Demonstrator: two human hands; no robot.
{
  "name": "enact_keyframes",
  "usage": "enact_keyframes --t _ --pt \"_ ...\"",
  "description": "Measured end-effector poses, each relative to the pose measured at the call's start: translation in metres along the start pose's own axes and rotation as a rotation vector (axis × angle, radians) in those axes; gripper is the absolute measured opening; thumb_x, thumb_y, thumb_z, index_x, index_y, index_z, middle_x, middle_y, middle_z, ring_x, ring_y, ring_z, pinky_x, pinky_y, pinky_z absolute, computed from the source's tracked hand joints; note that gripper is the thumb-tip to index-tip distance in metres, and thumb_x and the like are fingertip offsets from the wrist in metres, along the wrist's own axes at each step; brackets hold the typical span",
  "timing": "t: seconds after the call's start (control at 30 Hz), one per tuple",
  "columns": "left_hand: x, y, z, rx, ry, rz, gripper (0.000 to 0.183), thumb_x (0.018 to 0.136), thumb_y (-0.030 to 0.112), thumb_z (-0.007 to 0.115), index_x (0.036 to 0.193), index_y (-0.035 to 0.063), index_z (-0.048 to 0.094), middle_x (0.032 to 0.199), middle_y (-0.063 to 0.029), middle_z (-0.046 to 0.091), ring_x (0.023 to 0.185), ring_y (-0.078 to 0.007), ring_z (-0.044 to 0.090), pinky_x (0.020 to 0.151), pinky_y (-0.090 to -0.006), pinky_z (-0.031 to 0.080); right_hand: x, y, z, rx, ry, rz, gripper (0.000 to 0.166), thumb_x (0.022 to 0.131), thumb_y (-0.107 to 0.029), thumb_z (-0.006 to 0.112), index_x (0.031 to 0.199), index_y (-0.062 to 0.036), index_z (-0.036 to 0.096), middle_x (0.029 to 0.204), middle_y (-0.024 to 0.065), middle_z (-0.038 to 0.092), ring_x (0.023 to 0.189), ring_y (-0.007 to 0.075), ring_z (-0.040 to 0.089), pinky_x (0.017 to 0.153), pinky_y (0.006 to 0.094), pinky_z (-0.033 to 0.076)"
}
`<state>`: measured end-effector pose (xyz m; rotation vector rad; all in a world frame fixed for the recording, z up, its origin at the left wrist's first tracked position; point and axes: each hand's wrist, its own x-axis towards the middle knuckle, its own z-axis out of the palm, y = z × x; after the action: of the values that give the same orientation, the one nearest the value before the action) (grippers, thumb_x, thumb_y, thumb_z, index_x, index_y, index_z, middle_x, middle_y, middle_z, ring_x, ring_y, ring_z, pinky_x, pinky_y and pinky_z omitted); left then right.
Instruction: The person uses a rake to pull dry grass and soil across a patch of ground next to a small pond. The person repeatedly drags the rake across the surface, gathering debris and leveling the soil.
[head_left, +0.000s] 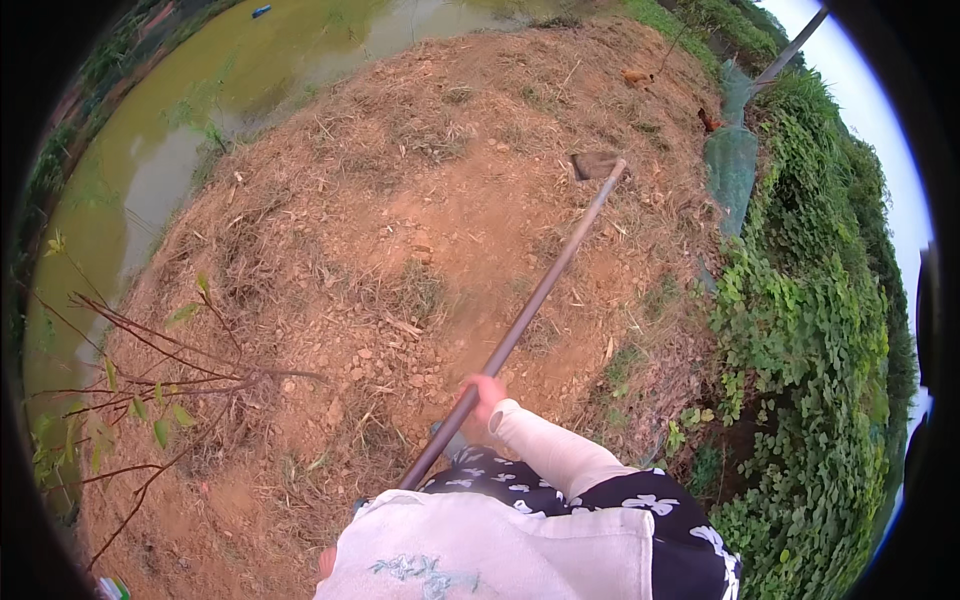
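My right hand (486, 396), its arm in a pale sleeve, is closed around the brown handle of a long hoe (536, 296). The handle runs from beside my light shirt up and to the right. At its far end the flat hoe blade (591, 166) is over dry reddish soil (465, 225) strewn with dead grass and small clods. A small bit of skin, seemingly my left hand (327, 561), shows at the left edge of the shirt; the rest is hidden, and what it does cannot be seen.
Greenish pond water (112, 195) borders the bank on the left. A leafy branching shrub (232, 382) stands at lower left. On the right are green netting (731, 169), a post (791, 49) and dense vines (810, 337). Reddish-brown chickens (637, 77) appear near the netting.
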<state>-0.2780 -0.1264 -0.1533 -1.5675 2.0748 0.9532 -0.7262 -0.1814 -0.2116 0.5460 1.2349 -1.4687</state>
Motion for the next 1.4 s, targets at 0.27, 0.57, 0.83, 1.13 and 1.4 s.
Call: enact_keyframes --t 0.27,0.57,0.83,1.13,1.4 --pt "0.03 0.112 -0.063 -0.252 -0.056 0.281 0.029 0.07 0.033 0.05 0.079 0.0057 0.056 0.069 -0.0201 0.055 0.068 -0.0357 0.054 0.06 -0.0424 0.041 0.059 -0.057 0.005 -0.054 0.149 -0.156 0.011 0.073 -0.005 0.05 0.081 -0.0015 0.043 0.061 0.0091 0.045 0.052 0.0224 0.048 0.047 0.0378 0.043" --pt "-0.109 0.021 -0.108 0.027 -0.29 -0.18 0.035 0.07 0.033 0.048 0.093 0.0088 0.057 0.082 -0.0197 0.056 0.077 -0.0339 0.055 0.069 -0.0406 0.042 -0.044 0.107 -0.017 0.059 -0.038 0.528 0.028 0.076 -0.017 0.051 0.095 -0.0018 0.038 0.081 0.0124 0.042 0.074 0.0266 0.047 0.071 0.0397 0.042" --pt "-0.1 -0.034 -0.014 0.019 -0.101 -0.256 0.031 0.07 0.033 0.049 0.09 0.0113 0.057 0.077 -0.0192 0.056 0.072 -0.0347 0.055 0.064 -0.0427 0.042 0.006 0.122 -0.053 -0.121 0.123 0.381 0.023 0.074 -0.012 0.05 0.093 -0.003 0.039 0.076 0.0111 0.046 0.065 0.0234 0.048 0.061 0.0367 0.042" --pt "0.006 0.036 -0.02 0.001 0.099 -0.029 0.027 0.069 0.034 0.05 0.086 0.014 0.058 0.07 -0.0187 0.056 0.065 -0.0356 0.055 0.058 -0.045 0.042 0.038 -0.005 0.015 -0.077 0.043 -0.032 0.01 0.073 -0.002 0.047 0.081 0.0 0.042 0.066 0.0118 0.047 0.059 0.0247 0.049 0.053 0.0385 0.042" --pt "0.042 0.139 -0.062 -0.276 -0.145 0.024 0.033 0.07 0.034 0.052 0.091 0.0093 0.054 0.082 -0.0224 0.055 0.08 -0.0365 0.052 0.065 -0.0405 0.04 0.055 -0.02 0.031 -0.228 -0.086 -0.064 0.017 0.071 0.003 0.05 0.086 0.0049 0.042 0.069 0.0141 0.05 0.06 0.0272 0.053 0.054 0.0407 0.045"
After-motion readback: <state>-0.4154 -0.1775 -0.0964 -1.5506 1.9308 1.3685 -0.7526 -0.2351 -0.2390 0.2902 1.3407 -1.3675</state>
